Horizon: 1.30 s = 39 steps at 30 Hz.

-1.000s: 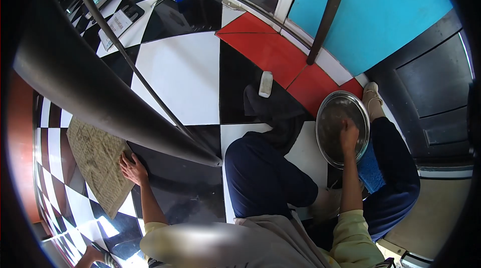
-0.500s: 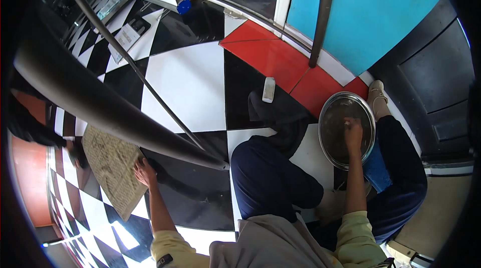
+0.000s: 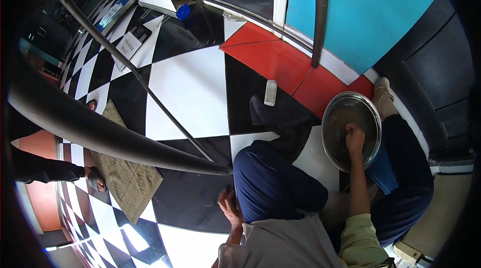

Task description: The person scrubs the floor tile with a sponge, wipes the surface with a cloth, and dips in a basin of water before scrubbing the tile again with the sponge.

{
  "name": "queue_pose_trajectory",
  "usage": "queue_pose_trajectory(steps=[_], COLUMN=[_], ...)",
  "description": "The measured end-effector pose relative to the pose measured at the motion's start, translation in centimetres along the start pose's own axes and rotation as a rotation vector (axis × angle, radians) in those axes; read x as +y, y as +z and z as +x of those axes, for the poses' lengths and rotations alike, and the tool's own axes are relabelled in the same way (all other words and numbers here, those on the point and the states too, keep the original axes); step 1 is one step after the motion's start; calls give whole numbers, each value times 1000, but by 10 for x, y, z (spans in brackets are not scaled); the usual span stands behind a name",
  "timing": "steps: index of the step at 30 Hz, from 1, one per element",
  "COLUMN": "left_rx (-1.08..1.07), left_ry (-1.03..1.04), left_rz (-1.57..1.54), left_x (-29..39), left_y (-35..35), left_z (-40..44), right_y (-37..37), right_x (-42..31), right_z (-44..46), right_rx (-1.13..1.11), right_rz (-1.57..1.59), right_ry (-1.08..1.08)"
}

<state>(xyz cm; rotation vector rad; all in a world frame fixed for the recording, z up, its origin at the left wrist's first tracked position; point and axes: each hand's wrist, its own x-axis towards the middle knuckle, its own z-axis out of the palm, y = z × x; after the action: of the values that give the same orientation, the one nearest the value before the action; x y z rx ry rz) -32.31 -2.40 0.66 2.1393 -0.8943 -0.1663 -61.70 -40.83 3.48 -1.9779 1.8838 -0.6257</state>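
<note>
My right hand point(image 3: 354, 140) is in a round metal basin point(image 3: 324, 135) of murky brownish liquid. Its fingers are curled closed, and whatever they may hold is hidden. Beside my bent knee, my left hand point(image 3: 231, 210) is held low over the black and white floor with its fingers apart and nothing in them. To its left lies a worn beige mat point(image 3: 133, 183). A blue denim-like cloth point(image 3: 383, 175) is tucked between the basin and my right leg.
A whitish block point(image 3: 270, 92) rests on the floor ahead of my knee. Dark metal bars point(image 3: 125, 138) cross the left side. Another person's sandalled foot point(image 3: 95, 179) is at the mat's edge. A printed sign point(image 3: 131, 45) lies on the tiles; a dark door point(image 3: 441, 82) stands right.
My left hand has left the mat's edge and drawn back to my knee. The other person's leg and foot have shifted at the mat. My right hand stays in the basin.
</note>
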Motion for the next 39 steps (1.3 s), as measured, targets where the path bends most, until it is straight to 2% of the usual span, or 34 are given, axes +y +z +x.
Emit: queue_pose_trajectory(steps=[3,7,10,11,14,15,17,18,21,22,24,26,28,31,32,33,34,36,38,39], left_rx=[-30,-36,-17,39,80,94,71,56,-1,-17,-50,-65,-88,-81,-78,-73,-82,-110,-133,-144], left_ry=[-35,95,111,204,203,291,170,108,196,219,182,157,179,234,240,246,233,203,257,283], left_rz=[-8,197,277,300,274,151,206,236,433,474,455,479,484,510,509,508,508,498,556,588], left_x=[9,-16,-38,-50,-96,-70,-78,-82,-72,-73,-76,-72,-74,-84,-87,-89,-89,-84,-104,-111], left_y=[-9,-29,-42,-43,-42,-46,-39,-37,-37,-35,-34,-33,-33,-34,-32,-32,-32,-32,-32,-34], left_z=[11,39,67,79,108,136,157,167,179,180,182,184,185,184,183,183,185,186,179,177], right_y=[-9,-21,-35,-42,-37,-24,17,47,134,165,206,249,274,289,288,288,265,261,298,300], right_x=[-7,5,-25,-50,-154,-183,-238,-257,-305,-316,-345,-363,-372,-357,-349,-334,-329,-329,-340,-344], right_z=[6,27,45,50,58,65,74,84,111,115,111,107,101,72,44,16,1,4,50,66], right_rx=[22,7,-105,-160,-371,-472,-526,-501,-538,-548,-625,-664,-360,-284,-474,-578,-699,-691,-394,-329], right_rz=[36,48,507,614,839,852,881,841,604,619,464,467,384,481,378,543,488,506,497,504], right_ry=[30,1,168,126,1,-42,-192,-303,-503,-583,-580,-669,-769,-978,-1028,-1166,-1338,-1284,-1086,-1083])
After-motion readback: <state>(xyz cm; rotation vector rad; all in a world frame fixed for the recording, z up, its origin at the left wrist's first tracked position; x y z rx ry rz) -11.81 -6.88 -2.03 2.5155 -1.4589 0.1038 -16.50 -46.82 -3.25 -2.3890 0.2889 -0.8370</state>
